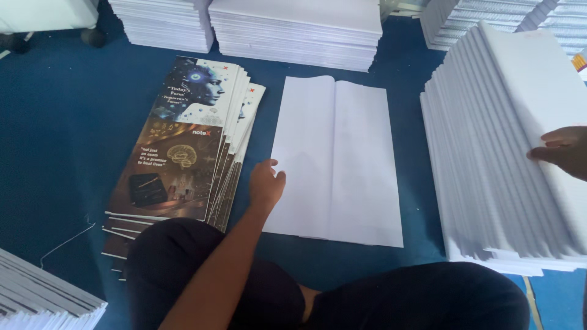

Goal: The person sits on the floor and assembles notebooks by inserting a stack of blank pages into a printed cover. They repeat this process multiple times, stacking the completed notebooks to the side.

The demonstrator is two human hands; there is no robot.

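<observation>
Dark-trousered knees (367, 299) are seen nearest, white folded paper (342, 159) is pressed by the flat, open left hand (266, 183), and a slanted paper stack (495, 153) is touched by the open right hand (562, 150).

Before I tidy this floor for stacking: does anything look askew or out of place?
Two piles are slipped. The printed covers left of the left hand are fanned sideways, edges stepped. The tall white paper stack under the right hand leans in a slant. The folded white sheets lie flat.

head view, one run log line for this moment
left hand: on folded white sheets | right hand: on fanned paper stack | printed covers: left
</observation>
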